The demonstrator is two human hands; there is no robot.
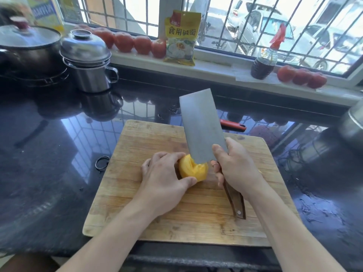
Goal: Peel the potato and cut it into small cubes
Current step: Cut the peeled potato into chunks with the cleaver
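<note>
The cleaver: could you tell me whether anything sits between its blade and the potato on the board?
Nothing visible does. The cleaver, held in the right hand, already meets the potato. The left hand grips the potato from the left, its fingers left of the blade.

You can read 食用碱面 in dark characters on the yellow packet at the upper middle; the upper-left carton's blue lettering is too blurred
</note>
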